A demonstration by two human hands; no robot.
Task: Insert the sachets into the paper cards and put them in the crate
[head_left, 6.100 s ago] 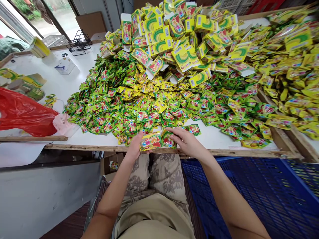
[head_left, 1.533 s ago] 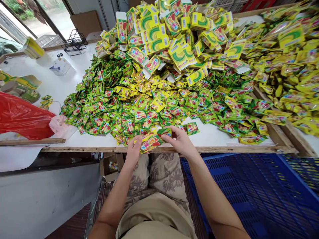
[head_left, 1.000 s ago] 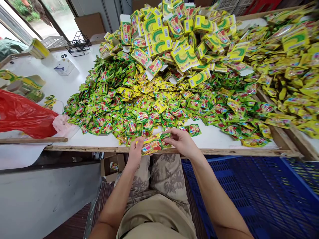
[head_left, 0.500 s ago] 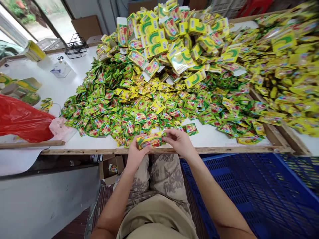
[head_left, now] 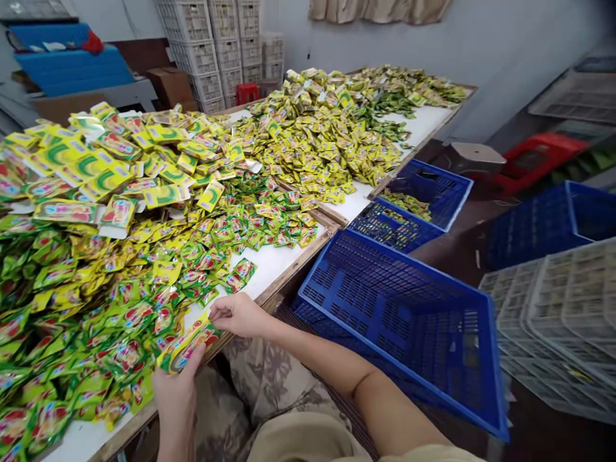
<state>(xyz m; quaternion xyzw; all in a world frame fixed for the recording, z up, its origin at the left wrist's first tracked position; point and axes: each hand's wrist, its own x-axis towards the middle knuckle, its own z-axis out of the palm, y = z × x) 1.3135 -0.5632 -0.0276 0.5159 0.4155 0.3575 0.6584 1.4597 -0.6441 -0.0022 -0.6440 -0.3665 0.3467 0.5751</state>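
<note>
My left hand (head_left: 178, 388) is wrapped around a small yellow printed box (head_left: 188, 345), its thumb on the front face. The box lies tilted above the table's front edge, fruit pictures facing me. At the box's upper right end, my right hand (head_left: 240, 316) has its fingers curled in a pinch on the end flap. Just beyond both hands spreads a heap of small green candy packets (head_left: 132, 314). Yellow packets (head_left: 91, 256) are mixed into that heap. Behind it are piled many yellow boxes (head_left: 91, 168) like the held one.
An open blue crate (head_left: 385, 314) stands on the floor to the right of the table. Smaller blue crates (head_left: 433, 186) with packets are farther back. A wooden strip (head_left: 289, 273) edges the white table. Stacked white crates (head_left: 572, 321) stand at the far right.
The view has swung to the right, bringing the blue crates and far table end into sight. Both hands remain at the box, which is now more slanted in view.
</note>
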